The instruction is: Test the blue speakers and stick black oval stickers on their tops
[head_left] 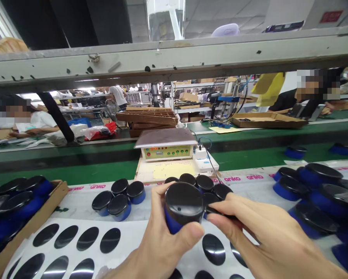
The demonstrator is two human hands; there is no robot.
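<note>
My left hand (165, 236) is wrapped round a blue round part with a glossy black top (184, 201), held up over the bench. The top faces me, with a small dark spot near its lower edge. At its right side, my right hand (249, 224) pinches a thin dark item (216, 211), whose full shape is hidden by the fingers. Below both hands lies a white sheet (133, 236) with rows of black ovals (110, 240).
Blue and black parts stand behind my hands, in a group (118, 207) at centre left, in a cardboard box (31, 221) at far left and at right (313, 217). A control box (168, 151) sits ahead, below a metal beam (174, 58). People are across the line.
</note>
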